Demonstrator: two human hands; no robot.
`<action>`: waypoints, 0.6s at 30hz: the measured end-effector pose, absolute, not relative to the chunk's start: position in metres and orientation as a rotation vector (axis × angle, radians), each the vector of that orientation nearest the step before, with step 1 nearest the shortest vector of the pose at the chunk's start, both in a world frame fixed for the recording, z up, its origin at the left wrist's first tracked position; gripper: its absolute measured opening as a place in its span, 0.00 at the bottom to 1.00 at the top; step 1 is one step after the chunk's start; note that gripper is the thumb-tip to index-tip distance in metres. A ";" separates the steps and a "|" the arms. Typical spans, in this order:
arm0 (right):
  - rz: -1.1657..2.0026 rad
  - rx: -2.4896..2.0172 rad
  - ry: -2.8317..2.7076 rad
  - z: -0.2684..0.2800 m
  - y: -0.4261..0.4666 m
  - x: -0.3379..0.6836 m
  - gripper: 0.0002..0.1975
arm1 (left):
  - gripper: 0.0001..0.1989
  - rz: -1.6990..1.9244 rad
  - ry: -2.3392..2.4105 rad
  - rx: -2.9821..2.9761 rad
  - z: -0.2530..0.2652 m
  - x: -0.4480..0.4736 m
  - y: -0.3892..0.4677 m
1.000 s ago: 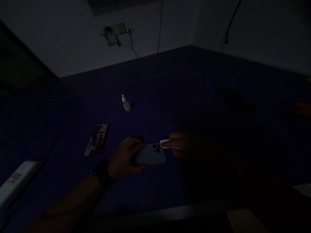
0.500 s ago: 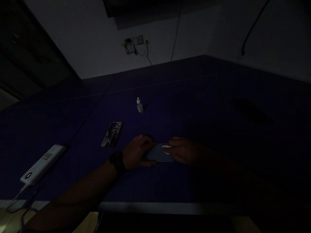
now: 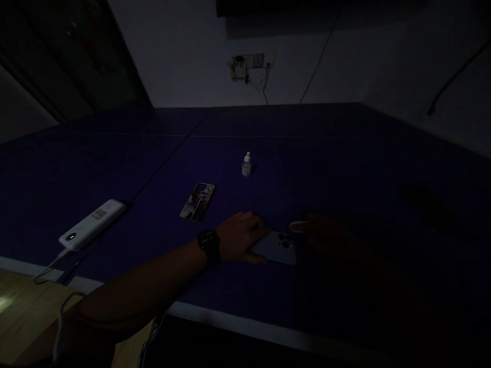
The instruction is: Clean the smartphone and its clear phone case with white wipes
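Note:
A smartphone lies back side up on the dark blue table, its camera cluster at the right end. My left hand, with a black watch on the wrist, grips the phone's left end between thumb and fingers. Just right of the phone, my right hand pinches a small white wipe, apart from the phone's back. That hand is deep in shadow. A patterned phone case rests to the left, beyond my left wrist. Farther back stands a small dropper bottle with a white top.
A white power strip-like box with a cable sits at the left of the table. On the right lies a dark flat object, hard to make out. Wall sockets with plugs and cords are behind the table.
My right hand has lifted the wipe off the phone's back and moved right, uncovering the cameras. My left hand keeps its grip. The view has turned slightly left.

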State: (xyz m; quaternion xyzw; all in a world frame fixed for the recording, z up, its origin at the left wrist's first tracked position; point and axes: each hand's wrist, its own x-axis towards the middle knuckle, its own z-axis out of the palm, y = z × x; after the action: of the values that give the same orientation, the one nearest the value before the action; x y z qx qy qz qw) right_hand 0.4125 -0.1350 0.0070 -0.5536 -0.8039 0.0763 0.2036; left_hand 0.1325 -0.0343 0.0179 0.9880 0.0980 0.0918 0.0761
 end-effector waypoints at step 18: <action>-0.560 -1.942 -1.847 -0.002 -0.134 0.422 0.19 | 0.33 0.046 1.071 2.878 0.081 0.082 -0.012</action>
State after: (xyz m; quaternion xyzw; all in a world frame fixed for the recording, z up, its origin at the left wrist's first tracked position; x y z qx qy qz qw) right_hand 0.4219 -0.1340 -0.0016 -0.6950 -0.6609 -0.2003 0.2002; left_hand 0.0818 -0.0118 0.0812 0.9366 0.3484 0.0148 0.0353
